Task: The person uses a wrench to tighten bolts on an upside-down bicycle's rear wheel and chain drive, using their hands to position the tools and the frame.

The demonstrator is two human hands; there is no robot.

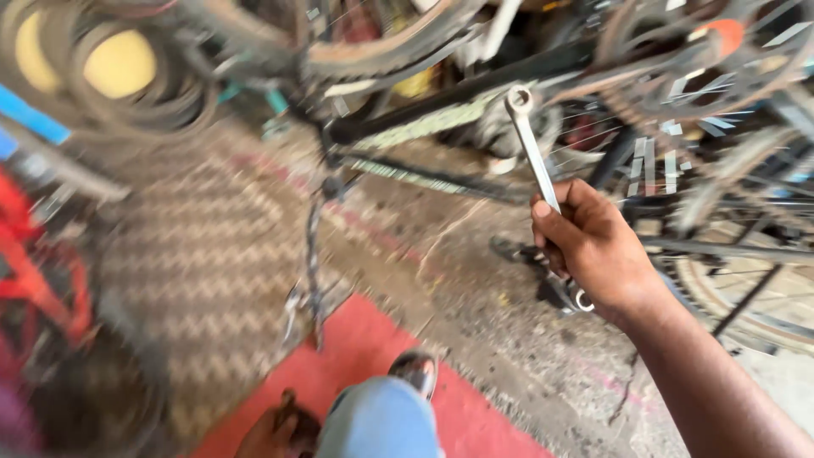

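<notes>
One steel spanner [532,153] is clamped in the right hand [593,250], fist closed round its lower shank. Long axis near upright, ring end pointing up and slightly left toward the bicycle frame [441,106]. Left hand [275,432] partly visible low; grip indeterminate.

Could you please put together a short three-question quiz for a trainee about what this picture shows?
1. True or false: the right hand grips a metal spanner.
2. Which way does the spanner's ring end point? A) up towards the bicycle B) down at the red mat C) at the shoe
3. Where is the left hand?

Key: 1 true. 2 A. 3 Low at the bottom edge, beside the knee, holding nothing that shows.
</notes>
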